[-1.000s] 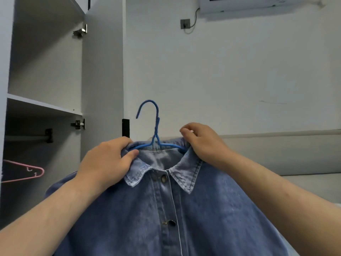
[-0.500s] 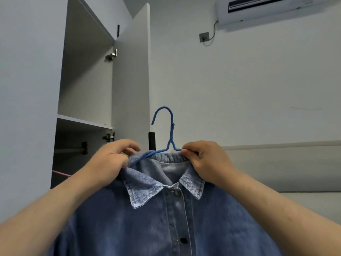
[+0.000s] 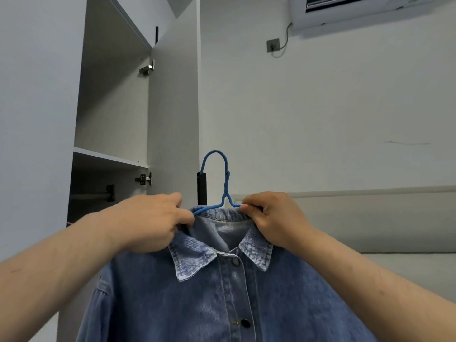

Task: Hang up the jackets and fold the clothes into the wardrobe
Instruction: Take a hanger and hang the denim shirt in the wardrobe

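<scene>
Denim jacket [image 3: 222, 292] on blue hanger [image 3: 226, 186], low in the middle of the frame, with left hand [image 3: 153, 223] and right hand [image 3: 274, 223] both pinching collar and wire, one each side of the hook. Hanging rail [image 3: 88, 195] well off at middle left, inside the open wardrobe [image 3: 111, 99], nearer the left hand. Probably needs a swing left, hook first.

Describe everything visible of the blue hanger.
The blue hanger is thin, apparently coated wire, with a twisted neck and an upright hook opening leftward, hooked on nothing. Only the tops of its arms show; the rest sits inside the collar of the denim jacket. The left hand grips collar and one arm; the right hand pinches the other. It is held before the wall, right of the wardrobe door.
</scene>
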A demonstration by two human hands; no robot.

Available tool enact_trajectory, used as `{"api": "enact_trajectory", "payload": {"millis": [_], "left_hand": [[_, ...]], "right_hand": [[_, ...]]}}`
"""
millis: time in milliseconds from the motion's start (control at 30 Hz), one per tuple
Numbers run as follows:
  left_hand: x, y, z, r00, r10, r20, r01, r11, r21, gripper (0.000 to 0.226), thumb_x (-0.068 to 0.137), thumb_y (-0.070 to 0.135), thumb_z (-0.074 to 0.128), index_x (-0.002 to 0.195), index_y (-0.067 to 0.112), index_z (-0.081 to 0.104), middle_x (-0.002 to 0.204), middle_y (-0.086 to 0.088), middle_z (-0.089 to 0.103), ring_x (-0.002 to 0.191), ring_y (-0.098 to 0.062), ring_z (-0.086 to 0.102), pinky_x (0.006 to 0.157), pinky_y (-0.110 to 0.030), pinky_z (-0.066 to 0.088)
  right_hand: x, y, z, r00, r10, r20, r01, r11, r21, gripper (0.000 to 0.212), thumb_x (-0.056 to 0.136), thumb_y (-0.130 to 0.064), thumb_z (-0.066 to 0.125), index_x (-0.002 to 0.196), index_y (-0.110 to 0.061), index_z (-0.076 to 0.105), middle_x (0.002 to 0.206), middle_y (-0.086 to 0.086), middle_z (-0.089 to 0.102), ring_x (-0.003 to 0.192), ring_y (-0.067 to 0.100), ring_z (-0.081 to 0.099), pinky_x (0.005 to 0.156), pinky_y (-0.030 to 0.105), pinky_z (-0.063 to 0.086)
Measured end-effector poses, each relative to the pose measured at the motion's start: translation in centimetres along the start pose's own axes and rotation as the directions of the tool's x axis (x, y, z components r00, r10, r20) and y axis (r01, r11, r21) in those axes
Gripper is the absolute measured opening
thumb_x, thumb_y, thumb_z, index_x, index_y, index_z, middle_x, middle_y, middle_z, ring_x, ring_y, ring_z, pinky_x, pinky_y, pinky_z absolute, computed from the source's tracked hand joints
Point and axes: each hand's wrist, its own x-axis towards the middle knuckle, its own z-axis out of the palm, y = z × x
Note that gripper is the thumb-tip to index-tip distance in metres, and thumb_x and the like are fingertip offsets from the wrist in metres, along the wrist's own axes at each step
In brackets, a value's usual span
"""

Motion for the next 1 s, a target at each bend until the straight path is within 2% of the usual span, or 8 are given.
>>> {"api": "enact_trajectory", "payload": {"millis": [100,200,367,467,567,667,800,1000], "left_hand": [[0.0,-0.6,-0.7,0.984,0.016,0.178,0.017,0.983,-0.185,0.042,0.071,0.029,0.044,0.104,0.055,0.048,0.098,0.021,0.041,0.086,0.003,0.046,0.069,-0.02,0.037],[-0.7,-1.2,-0.2,0.977,0.114,0.178,-0.079,0.978,-0.191,0.064,0.076,0.017,0.051,0.116,0.066,0.041,0.106,0.027,0.041,0.095,0.007,0.046,0.08,-0.017,0.04],[-1.3,-1.3,2.3,0.974,0.193,-0.123,-0.204,0.975,-0.086,0.052,0.089,0.014,0.052,0.117,0.058,0.052,0.111,0.028,0.034,0.102,0.001,0.039,0.084,-0.016,0.037],[-1.1,-1.3,2.5,0.952,0.109,-0.286,-0.185,0.948,-0.258,0.044,0.088,0.007,0.058,0.106,0.046,0.066,0.126,0.032,0.031,0.118,0.008,0.03,0.095,-0.003,0.02],[-1.0,0.1,2.3,0.88,0.004,-0.475,-0.224,0.886,-0.407,0.046,0.079,-0.01,0.052,0.097,0.026,0.073,0.119,0.023,0.052,0.114,0.001,0.05,0.097,-0.012,0.038],[-1.5,0.6,2.5,0.738,0.12,-0.664,-0.302,0.939,-0.167,0.037,0.08,-0.003,0.041,0.104,0.009,0.067,0.115,-0.002,0.064,0.095,-0.022,0.065,0.079,-0.032,0.055],[-1.9,-0.5,3.2,0.696,0.389,-0.604,-0.332,0.92,0.21,0.029,0.088,-0.003,0.038,0.11,0.007,0.053,0.119,-0.019,0.064,0.097,-0.033,0.065,0.075,-0.039,0.058],[-1.7,-0.7,3.8,0.692,0.37,-0.62,-0.394,0.913,0.104,0.02,0.084,-0.006,0.053,0.097,0.001,0.066,0.11,-0.015,0.069,0.097,-0.029,0.068,0.078,-0.038,0.058]], "right_hand": [[-0.1,0.1,0.1,0.999,0.01,0.035,-0.011,0.999,0.036,0.021,0.096,-0.037,0.057,0.076,-0.035,0.064,0.064,-0.026,0.057,0.066,-0.003,0.052,0.054,0.021,0.029],[-0.2,0.3,0.2,0.999,0.017,0.05,-0.02,0.998,0.061,0.018,0.096,-0.035,0.058,0.082,-0.032,0.069,0.07,-0.035,0.056,0.068,-0.006,0.052,0.055,0.02,0.03],[-0.2,0.4,0.6,0.998,0.027,0.048,-0.03,0.997,0.073,0.016,0.095,-0.036,0.059,0.087,-0.029,0.071,0.071,-0.038,0.056,0.068,-0.008,0.052,0.057,0.023,0.032],[-0.2,0.2,0.9,0.998,0.033,0.055,-0.037,0.996,0.078,0.016,0.095,-0.036,0.059,0.088,-0.03,0.072,0.072,-0.041,0.055,0.07,-0.012,0.052,0.057,0.019,0.031],[0.0,0.2,0.8,0.997,0.062,0.047,-0.067,0.994,0.091,0.017,0.095,-0.037,0.058,0.082,-0.034,0.068,0.069,-0.035,0.058,0.069,-0.007,0.053,0.057,0.022,0.035],[0.3,0.2,0.4,0.997,0.071,0.029,-0.074,0.991,0.109,0.027,0.095,-0.035,0.059,0.068,-0.041,0.059,0.065,-0.024,0.059,0.065,-0.002,0.054,0.058,0.024,0.039],[0.1,0.1,0.3,0.998,0.059,0.027,-0.062,0.987,0.145,0.033,0.095,-0.032,0.06,0.064,-0.044,0.056,0.064,-0.024,0.059,0.063,-0.001,0.052,0.058,0.02,0.039],[0.4,-0.3,1.2,0.995,0.077,0.057,-0.085,0.987,0.139,0.036,0.095,-0.033,0.06,0.06,-0.043,0.054,0.06,-0.026,0.057,0.06,-0.003,0.051,0.054,0.022,0.032]]}}
